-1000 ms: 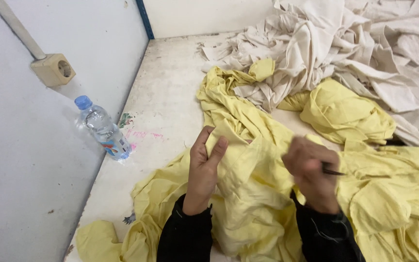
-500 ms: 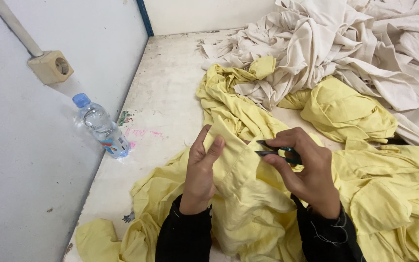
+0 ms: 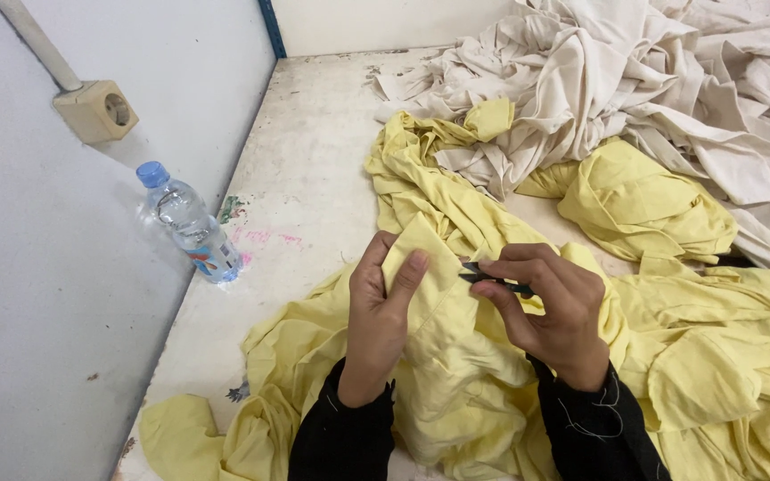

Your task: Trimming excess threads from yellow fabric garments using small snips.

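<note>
My left hand (image 3: 380,312) pinches a fold of the yellow cloth (image 3: 443,303) between thumb and fingers, holding its edge up. My right hand (image 3: 550,307) grips small dark thread snips (image 3: 485,274), their tip touching the cloth edge just right of my left thumb. Both wrists wear black sleeves. The yellow cloth spreads across the worn white table (image 3: 314,160) under and around both hands.
A clear plastic water bottle (image 3: 187,223) with a blue cap stands against the left wall. A beige wall socket (image 3: 97,110) sits above it. A heap of cream cloth (image 3: 652,89) fills the back right, with another yellow bundle (image 3: 639,205) before it.
My right hand moved left and brought the snips up to the cloth edge. My left hand closed from spread fingers into a pinch on the fold.
</note>
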